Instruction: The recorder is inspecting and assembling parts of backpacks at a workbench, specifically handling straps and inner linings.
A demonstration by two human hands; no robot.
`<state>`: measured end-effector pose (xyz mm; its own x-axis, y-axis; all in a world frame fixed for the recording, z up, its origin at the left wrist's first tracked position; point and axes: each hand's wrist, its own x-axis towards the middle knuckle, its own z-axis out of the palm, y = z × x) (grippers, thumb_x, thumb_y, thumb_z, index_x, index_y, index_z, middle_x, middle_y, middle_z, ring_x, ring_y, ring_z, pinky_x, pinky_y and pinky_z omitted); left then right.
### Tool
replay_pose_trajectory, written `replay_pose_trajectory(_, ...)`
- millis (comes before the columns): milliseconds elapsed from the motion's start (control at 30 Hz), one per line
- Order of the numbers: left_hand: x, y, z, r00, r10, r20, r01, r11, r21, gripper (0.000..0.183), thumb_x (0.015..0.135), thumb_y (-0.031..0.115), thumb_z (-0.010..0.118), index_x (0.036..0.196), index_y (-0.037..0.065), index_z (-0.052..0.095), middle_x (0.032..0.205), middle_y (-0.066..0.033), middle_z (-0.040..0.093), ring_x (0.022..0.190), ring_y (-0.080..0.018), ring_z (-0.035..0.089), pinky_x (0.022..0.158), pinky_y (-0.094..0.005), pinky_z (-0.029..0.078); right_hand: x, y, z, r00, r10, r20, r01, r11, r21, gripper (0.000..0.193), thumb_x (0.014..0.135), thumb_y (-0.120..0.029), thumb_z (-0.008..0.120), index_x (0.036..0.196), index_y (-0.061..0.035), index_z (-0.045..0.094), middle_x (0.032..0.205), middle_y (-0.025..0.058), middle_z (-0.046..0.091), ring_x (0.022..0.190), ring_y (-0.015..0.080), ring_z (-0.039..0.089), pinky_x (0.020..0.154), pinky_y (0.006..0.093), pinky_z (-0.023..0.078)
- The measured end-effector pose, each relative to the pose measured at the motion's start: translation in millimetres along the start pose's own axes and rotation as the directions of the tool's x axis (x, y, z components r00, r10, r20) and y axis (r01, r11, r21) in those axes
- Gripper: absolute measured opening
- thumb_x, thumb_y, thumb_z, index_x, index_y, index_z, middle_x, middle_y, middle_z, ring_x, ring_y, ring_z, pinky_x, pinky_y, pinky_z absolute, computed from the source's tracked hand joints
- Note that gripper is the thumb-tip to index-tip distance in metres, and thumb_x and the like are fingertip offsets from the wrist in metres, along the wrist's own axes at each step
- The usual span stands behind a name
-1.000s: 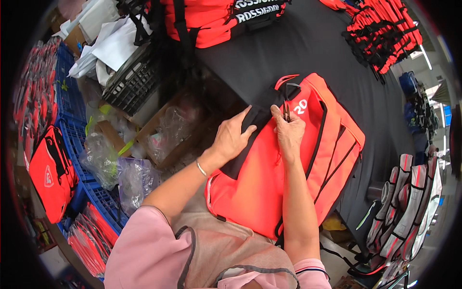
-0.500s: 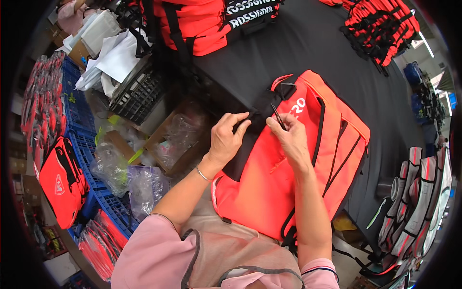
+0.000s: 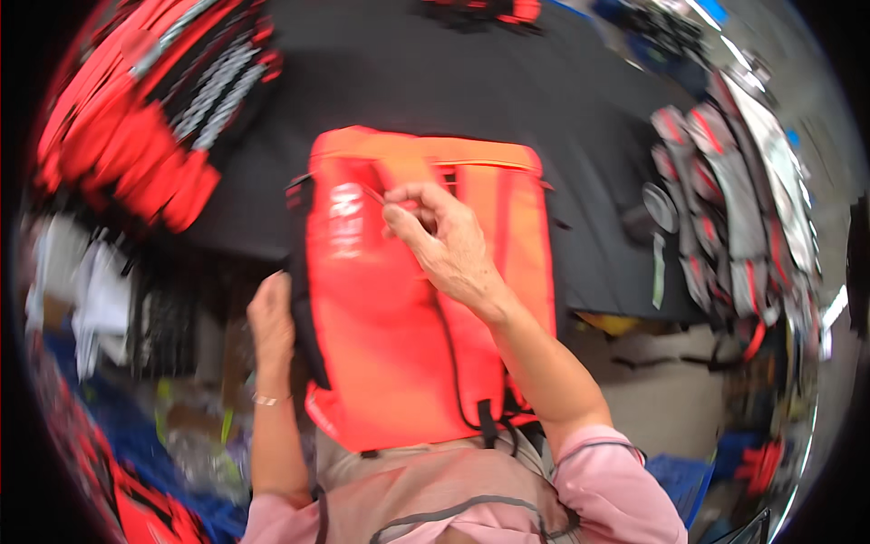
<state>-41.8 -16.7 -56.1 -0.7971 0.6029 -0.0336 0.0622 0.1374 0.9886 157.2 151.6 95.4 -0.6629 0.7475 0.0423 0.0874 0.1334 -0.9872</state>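
One bag (image 3: 381,363) overhanging black table (image 3: 399,82), near edge.

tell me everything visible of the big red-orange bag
The bag is red and orange, apparently fabric, with dark trim, a black left side, white print and black straps at its near end. It lies on the black table, overhanging the table's near edge. The right hand is over its upper half; the left hand is by its left side. Blur hides whether either touches.
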Motion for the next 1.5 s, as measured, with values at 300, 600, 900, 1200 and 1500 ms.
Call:
replay_pose_trajectory(300, 9, 24, 11, 0.941, 0.328, 0.086, -0.331, 0.834, 0.442, 0.026, 0.102, 0.018, 0.046, 0.091, -0.005, 0.054, 0.073, -0.0052, 0.045, 0.071, -0.0132, 0.04, 0.066, -0.0275, 0.04, -6, 78, -214, 0.725, -0.074, -0.685, -0.283, 0.875, -0.393, 0.031, 0.091, -0.029, 0.062, 0.1, 0.0008, 0.066, 0.088, 0.0096, 0.07, 0.085, 0.0148, 0.066, 0.077, 0.0303, 0.049)
replay_pose_trajectory(600, 11, 8, 24, 0.966, 0.189, 0.178, -0.205, 0.976, 0.076, 0.032, 0.098, 0.018, 0.045, 0.115, -0.007, 0.057, 0.091, -0.0044, 0.062, 0.086, -0.0107, 0.054, 0.08, -0.0261, 0.045, -11, 194, -357, 0.753, -0.185, -0.632, -0.289, 0.769, -0.57, 0.038, 0.093, -0.021, 0.059, 0.122, 0.002, 0.059, 0.113, 0.017, 0.067, 0.107, 0.0247, 0.064, 0.093, 0.0336, 0.047)
replay_pose_trajectory(900, 15, 7, 18, 0.959, 0.217, 0.185, -0.242, 0.962, 0.124, 0.037, 0.098, 0.022, 0.044, 0.117, -0.008, 0.057, 0.109, -0.014, 0.065, 0.102, -0.0201, 0.059, 0.091, -0.0301, 0.044, -25, 162, -306, 0.804, -0.264, -0.532, -0.359, 0.498, -0.789, 0.035, 0.091, -0.023, 0.059, 0.118, -0.0002, 0.064, 0.11, 0.0212, 0.066, 0.103, 0.034, 0.064, 0.09, 0.0404, 0.048)
replay_pose_trajectory(1200, 27, -9, -9, 0.973, 0.164, 0.161, -0.166, 0.986, 0.002, 0.034, 0.104, 0.029, 0.043, 0.101, -0.002, 0.056, 0.09, 0.0014, 0.055, 0.085, -0.0087, 0.049, 0.079, -0.0244, 0.042, -129, 117, -234, 0.592, -0.392, -0.705, -0.284, 0.716, -0.637, 0.01, 0.088, -0.009, 0.061, 0.095, -0.004, 0.067, 0.09, 0.0166, 0.066, 0.083, 0.0353, 0.065, 0.073, 0.0404, 0.051)
replay_pose_trajectory(1500, 21, -5, 16, 0.938, 0.346, 0.018, -0.315, 0.828, 0.464, 0.034, 0.103, 0.028, 0.045, 0.103, -0.004, 0.054, 0.088, -0.0095, 0.058, 0.081, -0.0175, 0.053, 0.077, -0.0296, 0.044, -174, 158, -353, 0.488, -0.401, -0.775, -0.743, 0.275, -0.61, 0.023, 0.089, -0.014, 0.062, 0.108, -0.0019, 0.06, 0.104, 0.0172, 0.058, 0.099, 0.0368, 0.057, 0.084, 0.0449, 0.048)
